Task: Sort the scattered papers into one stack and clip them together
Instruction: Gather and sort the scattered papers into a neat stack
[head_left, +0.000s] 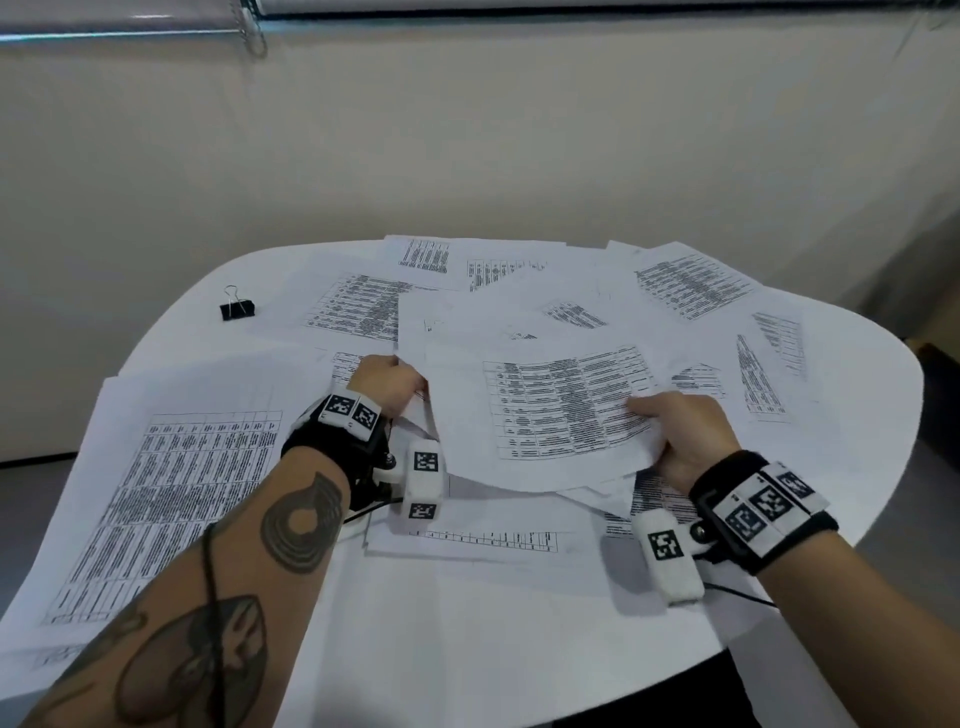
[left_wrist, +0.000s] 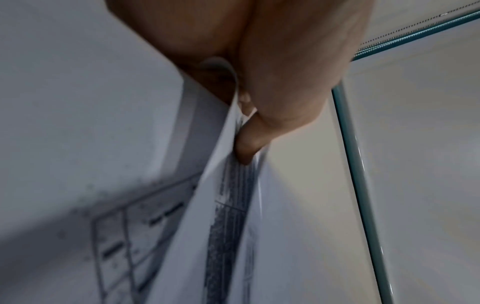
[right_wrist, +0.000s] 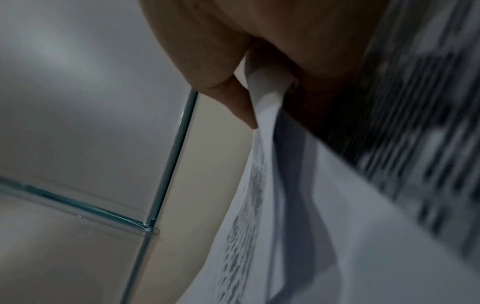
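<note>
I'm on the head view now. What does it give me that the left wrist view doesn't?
Only the head view shows the binder clip lying unused at the table's far left, the right hand gripping the held sheets, and the loose papers scattered around. Only the left wrist view shows the thumb pinching the sheets' edge up close. Both show the left hand holding those sheets.

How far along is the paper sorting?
Early. Both hands, left hand and right hand, hold a few sheets lifted off the table. Many loose papers remain scattered. The binder clip lies unused at the far left.
</note>
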